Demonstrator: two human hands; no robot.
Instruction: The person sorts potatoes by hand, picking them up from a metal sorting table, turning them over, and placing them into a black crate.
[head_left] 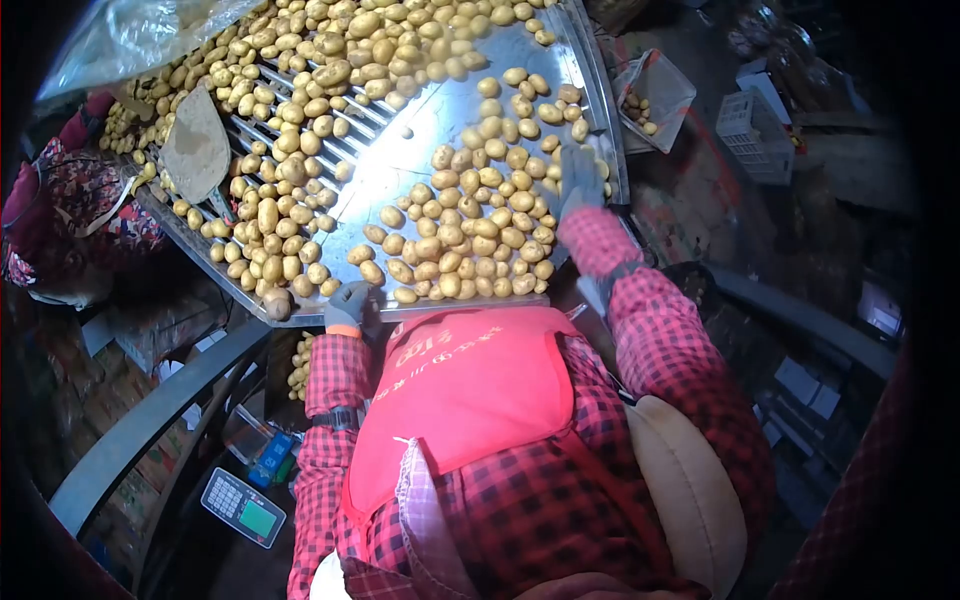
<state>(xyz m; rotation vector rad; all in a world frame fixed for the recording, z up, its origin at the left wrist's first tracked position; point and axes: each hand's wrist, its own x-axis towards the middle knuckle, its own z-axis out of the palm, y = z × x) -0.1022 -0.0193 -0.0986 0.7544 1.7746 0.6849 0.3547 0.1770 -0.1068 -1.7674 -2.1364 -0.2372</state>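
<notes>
Many yellow potatoes (460, 215) lie loose on a shiny metal sorting table (355, 215). My right hand (580, 180), in a grey glove, reaches to the table's right side, fingers stretched out beside the potatoes and somewhat blurred. At the near edge, my left hand (350, 303), also in a grey glove, is curled by the table's front rim. What its fingers hold, if anything, is hidden. A few potatoes lie just above it.
Slotted bars (350, 125) cross the table's left part, under a flat paddle-shaped plate (195, 148). Another person's patterned sleeve (85, 195) shows at left. A bucket (655, 100) with some potatoes and a white crate (755, 135) stand right. A scale display (245, 507) sits lower left.
</notes>
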